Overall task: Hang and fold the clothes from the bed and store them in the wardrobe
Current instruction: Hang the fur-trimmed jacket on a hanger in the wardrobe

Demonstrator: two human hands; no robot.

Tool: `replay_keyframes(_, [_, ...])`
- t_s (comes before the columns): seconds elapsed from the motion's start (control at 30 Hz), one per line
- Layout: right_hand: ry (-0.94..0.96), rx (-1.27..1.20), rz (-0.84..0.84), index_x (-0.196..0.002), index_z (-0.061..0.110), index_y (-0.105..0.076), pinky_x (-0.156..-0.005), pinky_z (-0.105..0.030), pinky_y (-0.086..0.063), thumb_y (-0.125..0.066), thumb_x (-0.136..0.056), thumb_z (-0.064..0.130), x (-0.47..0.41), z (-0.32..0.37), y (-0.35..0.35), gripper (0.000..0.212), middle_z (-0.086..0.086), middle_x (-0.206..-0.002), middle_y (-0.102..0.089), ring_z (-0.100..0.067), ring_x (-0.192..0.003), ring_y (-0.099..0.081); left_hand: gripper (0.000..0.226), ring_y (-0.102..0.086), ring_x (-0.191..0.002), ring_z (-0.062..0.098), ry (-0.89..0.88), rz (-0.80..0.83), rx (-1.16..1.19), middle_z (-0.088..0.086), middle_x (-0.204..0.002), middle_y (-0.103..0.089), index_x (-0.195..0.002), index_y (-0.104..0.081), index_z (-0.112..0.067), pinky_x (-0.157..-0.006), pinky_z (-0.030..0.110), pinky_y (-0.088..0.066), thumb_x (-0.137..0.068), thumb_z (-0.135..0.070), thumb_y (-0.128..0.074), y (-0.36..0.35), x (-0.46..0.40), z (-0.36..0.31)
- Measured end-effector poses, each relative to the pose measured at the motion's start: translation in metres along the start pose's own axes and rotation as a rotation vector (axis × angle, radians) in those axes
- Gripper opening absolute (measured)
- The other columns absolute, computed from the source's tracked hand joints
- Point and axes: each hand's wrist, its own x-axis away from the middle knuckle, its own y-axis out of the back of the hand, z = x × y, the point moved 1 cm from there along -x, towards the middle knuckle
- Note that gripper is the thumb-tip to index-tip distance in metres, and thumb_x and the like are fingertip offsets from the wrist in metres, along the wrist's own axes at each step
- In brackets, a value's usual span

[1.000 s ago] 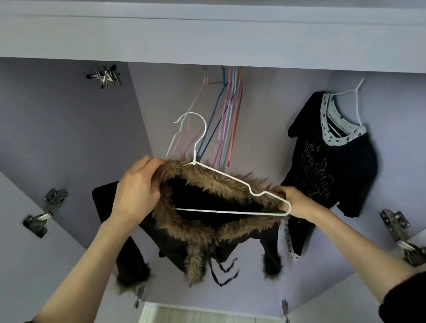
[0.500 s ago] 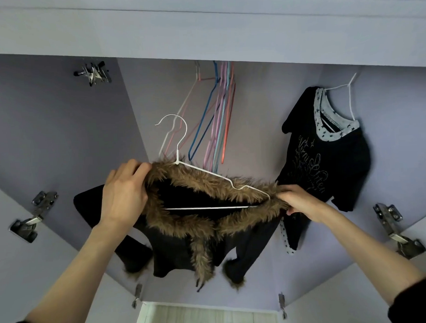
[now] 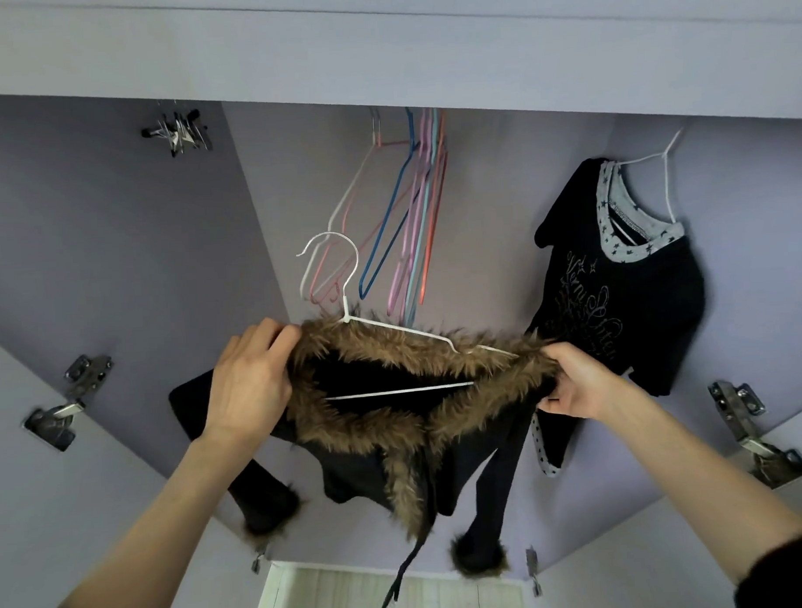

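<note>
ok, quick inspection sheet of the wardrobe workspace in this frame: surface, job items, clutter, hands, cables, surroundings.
Surface: lilac wardrobe interior, doors open.
Job's things: black jacket with brown fur trim on a white wire hanger, hook not yet on any rail; black printed T-shirt with star-patterned grey collar already hung.
Clutter: bunch of empty coloured wire hangers; cluster of metal clips.
Grippers: left hand grips the fur collar's left end; right hand grips its right end.
Cables: nothing seen; only the jacket's dark drawstring dangles.
Surroundings: metal door hinges; pale floor below.
</note>
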Motion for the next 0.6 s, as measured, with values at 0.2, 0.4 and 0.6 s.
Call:
replay_keyframes(0.2, [0.107, 0.206, -0.16, -0.089, 0.016, -0.057, -0.058, -0.026, -0.042, -0.052, -0.091, 0.023, 0.001, 0.005, -0.008, 0.009, -0.005, -0.088, -0.059, -0.021, -0.079, -0.054, 0.038, -0.056, -0.066, 0.035, -0.023, 0.056, -0.027, 0.017, -0.081, -0.058, -0.087, -0.062, 0.0, -0.056, 0.037, -0.043, -0.058, 0.025, -0.06, -0.003, 0.0, -0.001])
replay_keyframes(0.4, [0.403, 0.45, -0.187, -0.088, 0.024, -0.062, -0.055, -0.025, -0.043, -0.056, -0.088, 0.024, 0.018, 0.021, -0.018, 0.006, 0.004, -0.086, -0.063, -0.01, -0.078, -0.056, 0.037, -0.057, -0.069, 0.034, -0.011, 0.124, 0.053, 0.014, -0.082, -0.06, -0.09, -0.064, 0.0, -0.053, 0.035, -0.046, -0.06, 0.021, -0.065, -0.003, 0.005, -0.018])
replay_keyframes(0.6, [0.658, 1.239, -0.289, -0.063, 0.019, -0.051, -0.057, -0.029, -0.042, -0.056, -0.087, 0.037, 0.038, 0.014, -0.038, 0.03, 0.0, -0.061, -0.055, -0.023, -0.066, -0.058, 0.035, -0.056, -0.074, 0.035, 0.048, 0.103, 0.17, 0.013, -0.084, -0.057, -0.096, -0.062, 0.001, -0.05, 0.037, -0.046, -0.068, 0.021, -0.059, 0.003, -0.007, -0.034])
